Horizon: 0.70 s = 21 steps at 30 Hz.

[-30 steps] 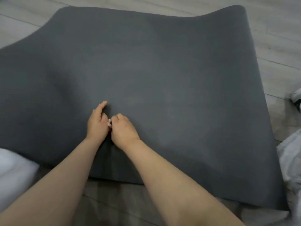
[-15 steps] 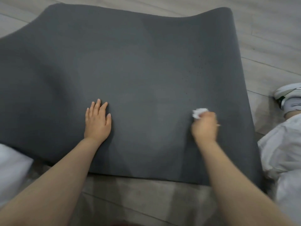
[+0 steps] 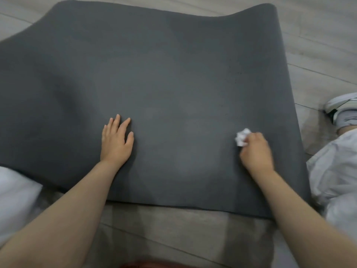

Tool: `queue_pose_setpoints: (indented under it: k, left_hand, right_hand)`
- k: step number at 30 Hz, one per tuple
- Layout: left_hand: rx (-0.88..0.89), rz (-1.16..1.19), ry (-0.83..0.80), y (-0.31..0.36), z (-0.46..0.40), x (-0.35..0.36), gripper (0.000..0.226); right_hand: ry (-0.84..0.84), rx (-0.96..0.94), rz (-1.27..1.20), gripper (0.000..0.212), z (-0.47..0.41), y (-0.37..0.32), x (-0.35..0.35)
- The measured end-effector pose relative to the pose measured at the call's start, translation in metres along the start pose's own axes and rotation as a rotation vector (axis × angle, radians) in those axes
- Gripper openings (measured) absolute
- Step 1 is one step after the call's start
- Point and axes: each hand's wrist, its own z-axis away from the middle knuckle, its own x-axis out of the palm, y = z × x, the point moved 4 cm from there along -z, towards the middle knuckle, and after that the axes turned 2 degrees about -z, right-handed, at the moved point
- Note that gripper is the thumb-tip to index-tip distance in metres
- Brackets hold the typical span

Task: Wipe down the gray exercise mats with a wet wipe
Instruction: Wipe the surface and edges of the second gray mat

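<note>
Wiping in progress: crumpled wet wipe [image 3: 241, 139] pinched in right hand [image 3: 256, 152], pressed on gray mat [image 3: 173, 74] near right edge. Left hand [image 3: 116, 142] laid flat, fingers spread, likely so mat is held steady on floor [image 3: 318, 35].

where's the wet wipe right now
In the head view the crumpled white wet wipe is gripped by the right hand, low on the right side of the gray mat, near its right edge.
</note>
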Motion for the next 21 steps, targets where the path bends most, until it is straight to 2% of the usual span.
queue_pose_setpoints:
  k: [2, 3, 5, 7, 8, 10, 12, 13, 15, 17, 21]
  left_hand:
    - [0.006, -0.051, 0.015, 0.000, 0.001, 0.002, 0.050]
    - [0.006, -0.056, 0.018, 0.001, 0.001, 0.002, 0.050]
    - [0.011, -0.060, 0.017, 0.001, 0.002, 0.003, 0.049]
    - [0.014, -0.051, 0.022, 0.000, 0.002, 0.003, 0.047]
    - [0.011, -0.042, 0.022, -0.001, 0.001, 0.003, 0.046]
    - [0.001, -0.030, 0.014, -0.002, 0.000, 0.002, 0.045]
    - [-0.004, 0.003, -0.007, -0.003, -0.002, -0.001, 0.044]
    - [-0.006, 0.031, -0.017, -0.004, -0.002, -0.003, 0.043]
    - [-0.016, 0.066, -0.022, -0.004, -0.003, -0.004, 0.042]
    - [-0.018, 0.031, -0.005, -0.004, -0.001, -0.002, 0.043]
    - [0.005, -0.072, 0.041, 0.002, 0.004, 0.004, 0.044]
  right_hand:
    - [0.045, 0.269, 0.021, 0.024, 0.001, 0.065, -0.042]
    - [0.061, 0.352, 0.031, 0.026, -0.001, 0.076, -0.049]
    - [0.106, 0.375, 0.034, 0.028, -0.003, 0.052, -0.031]
    - [0.139, 0.334, -0.116, 0.023, 0.006, -0.012, 0.013]
    - [0.140, 0.243, -0.204, 0.022, 0.016, -0.056, 0.036]
    - [-0.001, -0.113, -0.359, 0.024, 0.053, -0.162, 0.077]
    - [-0.355, -0.529, -0.335, 0.023, 0.108, -0.251, 0.092]
    - [-0.459, -0.663, -0.297, 0.025, 0.126, -0.273, 0.095]
    - [-0.467, -0.741, -0.239, 0.030, 0.125, -0.272, 0.092]
    - [-0.339, -0.619, -0.237, 0.026, 0.098, -0.227, 0.076]
    - [0.060, -0.025, -0.014, 0.026, 0.030, -0.038, 0.002]
